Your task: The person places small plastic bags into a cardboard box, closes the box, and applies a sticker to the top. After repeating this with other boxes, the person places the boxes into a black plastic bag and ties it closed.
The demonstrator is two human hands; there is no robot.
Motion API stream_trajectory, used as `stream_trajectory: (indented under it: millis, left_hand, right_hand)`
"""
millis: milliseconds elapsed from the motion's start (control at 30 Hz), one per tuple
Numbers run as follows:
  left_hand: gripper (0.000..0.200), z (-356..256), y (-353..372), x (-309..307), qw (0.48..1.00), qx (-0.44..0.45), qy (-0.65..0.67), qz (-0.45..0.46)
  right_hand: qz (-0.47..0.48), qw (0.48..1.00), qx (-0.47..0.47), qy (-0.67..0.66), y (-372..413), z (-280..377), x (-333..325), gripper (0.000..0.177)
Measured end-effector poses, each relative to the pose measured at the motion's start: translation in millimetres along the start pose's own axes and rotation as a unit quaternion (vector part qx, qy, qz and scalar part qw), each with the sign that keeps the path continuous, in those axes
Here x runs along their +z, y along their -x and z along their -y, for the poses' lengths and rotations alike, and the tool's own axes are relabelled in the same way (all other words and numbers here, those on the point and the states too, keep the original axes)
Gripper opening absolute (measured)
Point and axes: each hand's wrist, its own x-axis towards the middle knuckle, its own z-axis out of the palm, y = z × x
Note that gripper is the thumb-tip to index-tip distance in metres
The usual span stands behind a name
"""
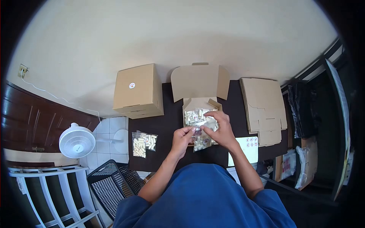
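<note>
Between my hands is a clear plastic bag of pale capsules [201, 143], held over the front of an open cardboard box [198, 81]. My left hand [182, 140] pinches the bag's upper edge between thumb and fingers. My right hand [220, 130] is curled around the bag's other side, its thumb close to the left fingertips. More capsule bags [190, 117] lie inside the box, partly covered by my right fingers. The box's lid stands raised against the wall side.
Two more capsule bags [139, 146] lie on the dark table [169, 131] at left. Behind them are stacked closed boxes [135, 89]. Flattened cardboard [264, 100] and a sticker sheet [245, 152] are at right. A fan [77, 141] and a black basket [110, 182] stand left of the table.
</note>
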Motion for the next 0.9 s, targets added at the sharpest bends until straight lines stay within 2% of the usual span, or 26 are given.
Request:
stream_trajectory:
  millis: [33, 100, 200, 300, 400, 533, 600, 633, 700, 800, 900]
  left_hand:
    - [0.026, 1.1, -0.8, -2.0, 1.0, 0.0, 0.006, 0.015]
    - [0.027, 1.8, -2.7, -4.7, 0.999, 0.002, 0.02, 0.045]
    - [0.028, -0.7, -0.4, -0.6, 0.993, 0.007, 0.111, 0.028]
    - [0.024, 1.6, 0.3, -1.8, 0.998, 0.018, 0.062, 0.022]
    - [0.017, -2.9, 1.4, 0.0, 0.998, 0.031, -0.061, 0.004]
    - [0.011, 4.1, -2.4, -1.1, 0.956, 0.184, -0.226, -0.033]
    - [0.01, 0.2, 2.0, 2.3, 0.924, 0.246, -0.288, -0.043]
    - [0.01, -3.8, 5.9, 5.1, 0.916, 0.255, -0.304, -0.048]
    - [0.01, -8.1, 13.1, 10.5, 0.9, 0.273, -0.335, -0.055]
    - [0.008, 10.0, 16.3, 8.2, 0.935, 0.214, -0.28, -0.051]
    - [0.007, 8.8, 15.9, 7.7, 0.923, 0.213, -0.319, -0.018]
  right_hand:
    - [0.053, 0.994, 0.053, -0.078, 1.4, -5.1, 2.1, 0.04]
    - [0.156, 0.948, 0.155, -0.231, 2.4, -16.2, 8.5, 0.04]
    - [0.156, 0.939, 0.194, -0.238, 1.0, -16.4, 6.7, 0.039]
    - [0.168, 0.925, 0.223, -0.259, -0.7, -17.2, 5.6, 0.039]
    - [0.179, 0.921, 0.223, -0.265, -3.5, -9.6, 2.4, 0.038]
    - [0.182, 0.94, 0.173, -0.232, -0.9, -10.5, 6.0, 0.04]
    - [0.188, 0.924, 0.217, -0.253, 2.0, -10.0, 7.5, 0.037]
    - [0.19, 0.915, 0.239, -0.263, 3.2, -9.8, 8.4, 0.036]
    - [0.2, 0.925, 0.219, -0.237, 7.9, -14.0, 8.0, 0.028]
    - [0.223, 0.924, 0.233, -0.203, 18.9, -15.1, 3.3, 0.02]
    - [0.246, 0.918, 0.258, -0.175, 25.4, -7.2, 0.2, 0.02]
